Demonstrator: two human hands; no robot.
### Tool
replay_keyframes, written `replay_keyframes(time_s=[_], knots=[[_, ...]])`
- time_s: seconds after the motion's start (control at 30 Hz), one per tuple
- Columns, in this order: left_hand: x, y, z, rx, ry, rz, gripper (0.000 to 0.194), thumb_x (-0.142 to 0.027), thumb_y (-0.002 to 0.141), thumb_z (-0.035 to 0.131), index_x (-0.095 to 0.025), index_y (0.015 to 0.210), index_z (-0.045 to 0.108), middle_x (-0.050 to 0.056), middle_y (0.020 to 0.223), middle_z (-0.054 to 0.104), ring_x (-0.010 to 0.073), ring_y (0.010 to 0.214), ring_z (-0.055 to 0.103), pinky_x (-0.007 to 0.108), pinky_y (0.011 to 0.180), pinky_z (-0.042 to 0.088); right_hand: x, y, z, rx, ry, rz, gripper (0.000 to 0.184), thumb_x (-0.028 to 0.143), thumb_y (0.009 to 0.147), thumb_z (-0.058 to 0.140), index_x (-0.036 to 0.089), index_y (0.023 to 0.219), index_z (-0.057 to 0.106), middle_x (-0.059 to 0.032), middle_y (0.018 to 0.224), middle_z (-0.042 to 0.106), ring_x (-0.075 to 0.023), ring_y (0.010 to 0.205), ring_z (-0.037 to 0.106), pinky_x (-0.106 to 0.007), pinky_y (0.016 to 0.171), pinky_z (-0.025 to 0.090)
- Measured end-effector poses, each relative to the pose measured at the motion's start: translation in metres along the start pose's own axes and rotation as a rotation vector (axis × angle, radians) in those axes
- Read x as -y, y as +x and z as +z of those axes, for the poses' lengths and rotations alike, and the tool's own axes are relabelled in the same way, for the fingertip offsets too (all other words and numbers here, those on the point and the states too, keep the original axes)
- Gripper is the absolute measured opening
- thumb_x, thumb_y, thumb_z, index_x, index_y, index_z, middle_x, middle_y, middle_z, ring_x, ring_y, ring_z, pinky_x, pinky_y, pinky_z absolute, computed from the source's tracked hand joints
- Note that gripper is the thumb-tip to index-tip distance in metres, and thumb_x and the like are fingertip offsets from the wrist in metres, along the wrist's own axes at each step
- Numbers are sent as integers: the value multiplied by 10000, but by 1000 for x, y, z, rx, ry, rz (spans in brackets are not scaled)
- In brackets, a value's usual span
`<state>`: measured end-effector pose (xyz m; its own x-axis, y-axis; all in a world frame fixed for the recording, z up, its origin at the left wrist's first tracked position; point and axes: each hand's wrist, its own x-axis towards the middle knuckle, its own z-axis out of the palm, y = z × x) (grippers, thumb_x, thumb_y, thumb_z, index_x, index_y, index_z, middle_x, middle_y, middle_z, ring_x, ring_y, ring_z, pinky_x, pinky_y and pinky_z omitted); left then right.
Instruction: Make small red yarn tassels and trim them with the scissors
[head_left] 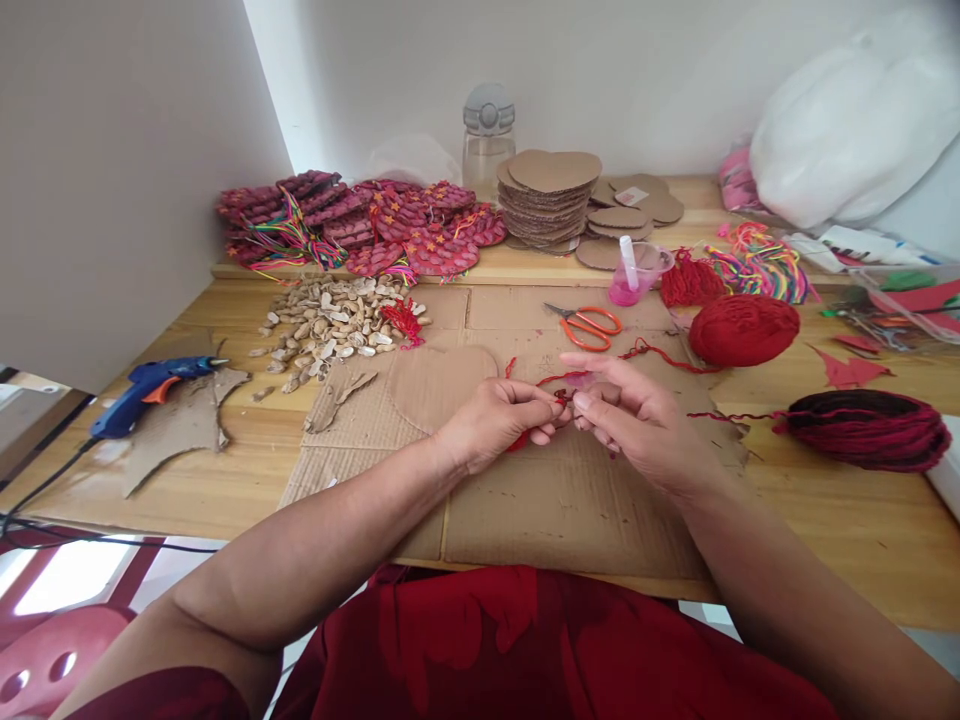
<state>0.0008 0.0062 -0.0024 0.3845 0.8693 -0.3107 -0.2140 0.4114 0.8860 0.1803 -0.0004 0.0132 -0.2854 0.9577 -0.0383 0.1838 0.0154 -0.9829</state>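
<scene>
Over the cardboard sheet (570,510), my left hand (510,412) and my right hand (630,408) meet with thumbs and fingers pinched. Between them is a bit of red yarn (551,380), partly hidden by the fingertips. A red strand trails from beyond my hands toward the red yarn ball (744,330). Another strand leads right to a dark red and maroon yarn ball (868,430). Just behind my hands lie orange-handled scissors (591,326). A rounded cardboard cutout (442,385) rests flat to the left of my left hand.
At left, a blue glue gun (154,390) lies on torn cardboard, its cord hanging off the edge. Peanut shells (334,325) are heaped behind. Along the back shelf are decorated pink pieces (420,225), stacked cardboard shapes (551,200), a bottle (487,135) and a plastic cup (637,275).
</scene>
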Motion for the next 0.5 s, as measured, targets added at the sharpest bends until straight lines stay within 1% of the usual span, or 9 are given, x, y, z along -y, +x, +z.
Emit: replay_keyframes(time_s=[0.03, 0.1, 0.2, 0.27, 0.37, 0.5], knots=[[0, 0, -1, 1, 2, -1, 151, -252, 689, 751, -108, 733, 749, 41, 686, 672, 59, 555, 548, 190, 549, 429, -1, -1, -2, 34, -52, -30, 454, 314, 879, 618, 253, 1328, 589, 32, 660, 591, -87, 516, 461, -218, 466, 361], [0, 1, -2, -4, 13, -7, 135, -246, 678, 751, -113, 695, 736, 24, 625, 642, 60, 534, 540, 190, 536, 418, -4, -1, -4, 76, -160, -89, 415, 314, 888, 613, 267, 1299, 636, 16, 689, 619, -106, 573, 505, -236, 516, 408], [-1, 1, -3, -2, 42, -10, 139, -253, 672, 756, -120, 654, 719, 15, 584, 622, 61, 517, 532, 194, 525, 408, -9, 0, -6, 89, -263, -139, 329, 337, 893, 616, 257, 1198, 711, -32, 887, 722, -144, 700, 592, -284, 620, 483], [-2, 2, -5, 12, 62, -7, 147, -263, 674, 759, -122, 658, 722, 18, 585, 629, 65, 522, 534, 198, 530, 414, -10, 1, -7, 102, -274, -146, 318, 343, 897, 613, 260, 1184, 720, -40, 965, 744, -147, 712, 617, -292, 637, 507], [-4, 3, -6, 39, 87, -14, 143, -256, 676, 760, -115, 695, 738, 38, 648, 669, 72, 556, 549, 203, 544, 435, -9, 1, -10, 135, -254, -139, 301, 336, 902, 604, 264, 1166, 727, -27, 884, 750, -121, 614, 610, -265, 565, 502], [-4, 3, -8, 82, 117, -24, 145, -236, 690, 755, -102, 743, 750, 65, 761, 714, 75, 608, 574, 204, 573, 466, -6, 1, -12, 97, -276, -145, 227, 294, 885, 618, 226, 1050, 759, -30, 824, 747, -116, 584, 618, -255, 541, 492]])
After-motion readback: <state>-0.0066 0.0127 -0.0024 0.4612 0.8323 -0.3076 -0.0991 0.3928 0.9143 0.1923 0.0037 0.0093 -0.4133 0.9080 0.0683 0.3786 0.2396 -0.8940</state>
